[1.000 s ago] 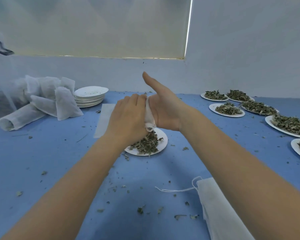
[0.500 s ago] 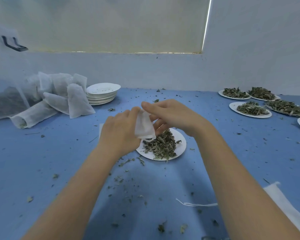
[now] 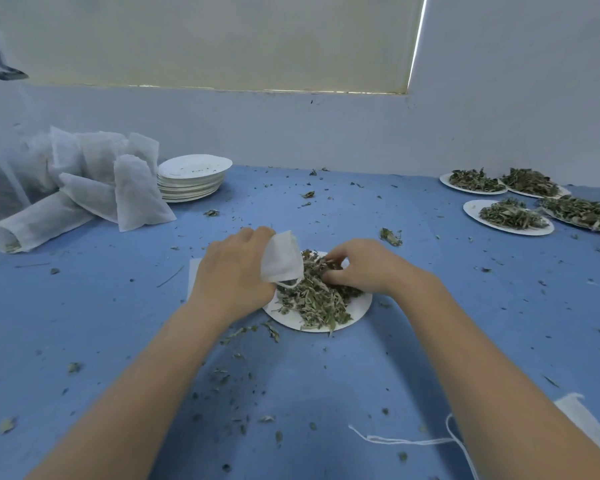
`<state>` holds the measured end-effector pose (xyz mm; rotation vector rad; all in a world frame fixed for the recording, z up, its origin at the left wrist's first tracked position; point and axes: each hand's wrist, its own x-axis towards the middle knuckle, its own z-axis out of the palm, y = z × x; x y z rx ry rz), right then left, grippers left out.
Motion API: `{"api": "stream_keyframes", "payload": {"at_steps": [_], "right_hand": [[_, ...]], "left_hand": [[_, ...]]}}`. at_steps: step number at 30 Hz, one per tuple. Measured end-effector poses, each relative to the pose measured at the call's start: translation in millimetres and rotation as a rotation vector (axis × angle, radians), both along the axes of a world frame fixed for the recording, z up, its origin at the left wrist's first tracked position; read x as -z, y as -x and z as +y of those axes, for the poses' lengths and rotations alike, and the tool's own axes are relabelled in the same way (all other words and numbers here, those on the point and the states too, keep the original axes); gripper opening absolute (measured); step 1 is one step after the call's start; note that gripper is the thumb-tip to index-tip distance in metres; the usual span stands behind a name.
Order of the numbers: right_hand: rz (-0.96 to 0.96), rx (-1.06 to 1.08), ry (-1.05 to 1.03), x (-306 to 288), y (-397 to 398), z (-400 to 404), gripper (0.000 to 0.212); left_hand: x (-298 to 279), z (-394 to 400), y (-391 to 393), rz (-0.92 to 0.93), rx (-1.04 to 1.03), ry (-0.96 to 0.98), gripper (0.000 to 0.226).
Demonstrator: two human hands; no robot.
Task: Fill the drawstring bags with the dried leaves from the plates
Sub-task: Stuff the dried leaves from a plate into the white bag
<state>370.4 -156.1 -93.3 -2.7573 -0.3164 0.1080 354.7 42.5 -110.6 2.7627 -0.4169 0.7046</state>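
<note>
Left hand grip: fingers curled round a white drawstring bag, holding it over the left edge of the centre plate. Bag mouth faces down-right toward the pile, cord loop hanging at its lower edge. Bag looks mostly flat; can't tell if any leaves are inside.

Right hand grip: fingers bent down into the dried leaves on that plate, fingertips pinching a small clump at the top of the pile, just beside the bag mouth. Thumb partly hidden, so how much is pinched is unclear.

Plate sits mid-desk on the blue desk, leaves heaped across most of it. Loose leaf crumbs scattered all round.

Far left: pile of filled bags, leaning on each other, next to a stack of empty plates. Far right: more plates of leaves, well apart from the hands. Near right edge: a flat empty bag with its drawstring trailing across the desk.
</note>
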Motion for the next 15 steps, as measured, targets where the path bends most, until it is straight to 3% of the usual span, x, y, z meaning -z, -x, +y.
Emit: {"api": "stream_keyframes", "payload": {"at_steps": [8,15], "right_hand": [[-0.227,0.056,-0.346,-17.8,3.5,-12.2,0.005],[-0.319,0.002,-0.758,-35.0,13.2,0.6,0.015]], "left_hand": [[0.1,-1.8,-3.4,0.04,0.01,0.097,0.052],[0.6,-2.9,-3.6,0.12,0.019,0.145,0.051]]}}
